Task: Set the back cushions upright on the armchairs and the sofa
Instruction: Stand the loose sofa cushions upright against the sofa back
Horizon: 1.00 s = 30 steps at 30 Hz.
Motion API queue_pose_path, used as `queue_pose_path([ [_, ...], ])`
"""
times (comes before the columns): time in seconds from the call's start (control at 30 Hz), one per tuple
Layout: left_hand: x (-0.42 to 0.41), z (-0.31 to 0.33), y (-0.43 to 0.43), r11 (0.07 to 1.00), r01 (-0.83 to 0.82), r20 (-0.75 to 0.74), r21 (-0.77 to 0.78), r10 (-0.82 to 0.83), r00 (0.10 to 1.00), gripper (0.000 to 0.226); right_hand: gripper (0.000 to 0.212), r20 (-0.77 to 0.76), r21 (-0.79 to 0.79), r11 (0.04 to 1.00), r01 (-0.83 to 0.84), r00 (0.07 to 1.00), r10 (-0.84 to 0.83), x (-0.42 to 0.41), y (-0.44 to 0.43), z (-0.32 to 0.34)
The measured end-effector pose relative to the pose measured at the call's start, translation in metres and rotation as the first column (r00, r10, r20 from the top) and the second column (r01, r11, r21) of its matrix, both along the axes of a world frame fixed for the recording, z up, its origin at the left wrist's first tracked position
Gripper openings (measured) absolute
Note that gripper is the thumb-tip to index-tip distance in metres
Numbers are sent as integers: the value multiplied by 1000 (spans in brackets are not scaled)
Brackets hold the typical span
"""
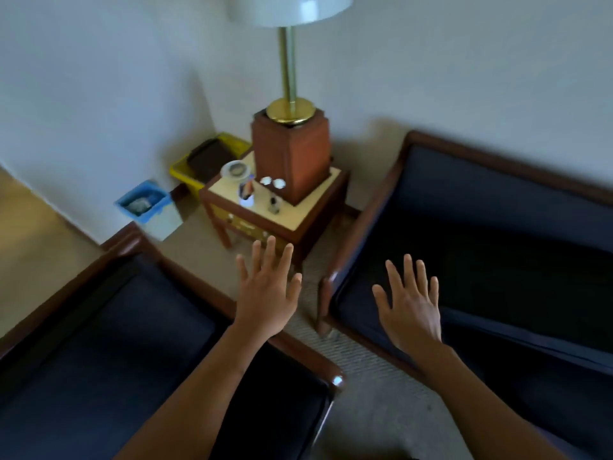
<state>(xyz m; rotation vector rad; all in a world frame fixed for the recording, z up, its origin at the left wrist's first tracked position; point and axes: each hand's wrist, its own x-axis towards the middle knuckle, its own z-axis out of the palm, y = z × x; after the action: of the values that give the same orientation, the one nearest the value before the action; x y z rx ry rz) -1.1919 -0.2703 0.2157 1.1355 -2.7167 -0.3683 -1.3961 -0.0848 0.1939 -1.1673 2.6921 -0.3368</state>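
Two dark blue upholstered seats with brown wooden frames meet at a room corner. One armchair (109, 327) fills the lower left; its dark cushions look flat and merge in shadow. The other seat (497, 247) is at the right, with a blue back cushion (491, 184) standing against the wall-side frame. My left hand (267, 290) hovers with fingers spread above the left seat's wooden arm (298, 353). My right hand (411, 307) is spread above the right seat's front left corner. Neither hand holds anything.
A wooden side table (318, 214) stands in the corner between the seats, carrying a tall brass lamp (290, 127) on a wooden base, cups and small bottles. A yellow bin (180, 171) and a blue bin (142, 200) stand by the wall. Beige carpet (365, 376) runs between the seats.
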Motion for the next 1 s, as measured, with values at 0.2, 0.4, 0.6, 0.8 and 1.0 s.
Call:
queue_pose_path([
  [0.2,-147,16,76,986,166,-20,-26,-167,986,64,67,-14,23,984,178,984,-178,-109,114,4],
  [0.4,-275,18,141,960,279,-44,-10,-279,959,63,67,-5,44,942,332,943,-332,-209,211,2],
  [0.6,-384,5,177,923,380,-15,55,-380,925,61,64,35,18,872,490,871,-490,-295,266,1],
  [0.8,-489,-25,184,901,397,-64,177,-392,918,58,60,76,23,787,617,784,-616,-384,285,-19],
  [1.0,-590,-85,164,879,289,-35,380,-299,954,53,56,167,38,657,753,643,-747,-475,279,-55],
])
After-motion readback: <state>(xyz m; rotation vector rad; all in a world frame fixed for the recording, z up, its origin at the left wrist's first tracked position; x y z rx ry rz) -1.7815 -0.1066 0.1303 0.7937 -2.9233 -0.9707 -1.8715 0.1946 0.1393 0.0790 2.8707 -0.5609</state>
